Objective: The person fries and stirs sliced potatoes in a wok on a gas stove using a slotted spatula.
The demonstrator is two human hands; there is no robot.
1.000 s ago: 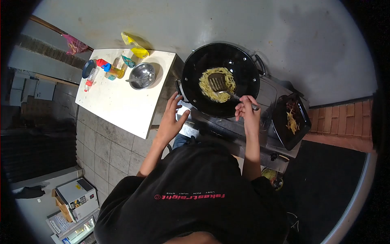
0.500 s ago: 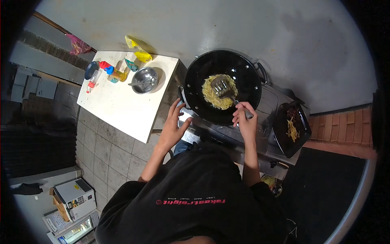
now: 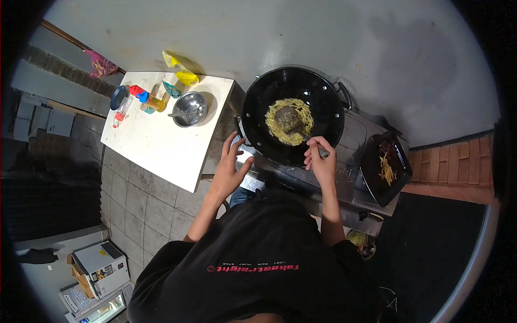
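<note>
A black wok (image 3: 318,97) sits on the stove, with pale yellow strips of food, perhaps shredded potato, (image 3: 274,132) in its bottom. My right hand (image 3: 322,157) is closed around the handle of a metal spatula (image 3: 289,119), whose head rests among the strips near the wok's middle. Beside the wok's left loop handle (image 3: 237,125), my left hand (image 3: 230,168) has its fingers spread and holds nothing. Its fingertips come close to that handle; contact cannot be made out.
Left of the stove, a white table (image 3: 156,153) bears a metal bowl (image 3: 190,109) with a spoon, several bottles and a yellow packet (image 3: 186,75). A black tray (image 3: 396,177) with some yellow strips lies to the right. A grey wall (image 3: 215,27) rises behind the wok.
The spatula head has turned and shifted slightly left and down; its slots showed before and now look covered. My right hand moved slightly left with it. The left hand is nearly unchanged.
</note>
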